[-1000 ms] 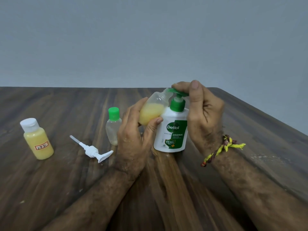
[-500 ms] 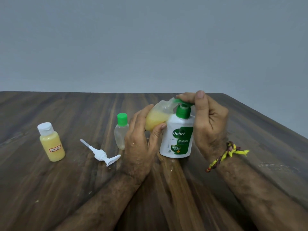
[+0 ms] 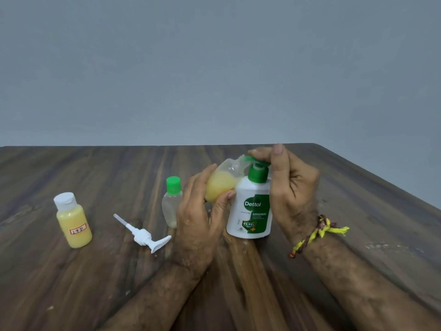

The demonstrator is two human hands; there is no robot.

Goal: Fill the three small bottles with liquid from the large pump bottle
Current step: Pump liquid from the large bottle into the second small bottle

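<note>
Left hand (image 3: 199,216) wrapped its grip round the tilted small bottle (image 3: 220,185), mouth at the spout; right hand (image 3: 290,185) curled over the pump bottle (image 3: 250,211) on the tabletop (image 3: 71,283). Thin, squashy plastic, likely slippery: best held mid-body.

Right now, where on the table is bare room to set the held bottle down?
Bare wood lies between the white-capped bottle and the loose pump, and right of the right hand. It is crowded around the green-capped bottle, the left hand and the Dettol bottle.
</note>
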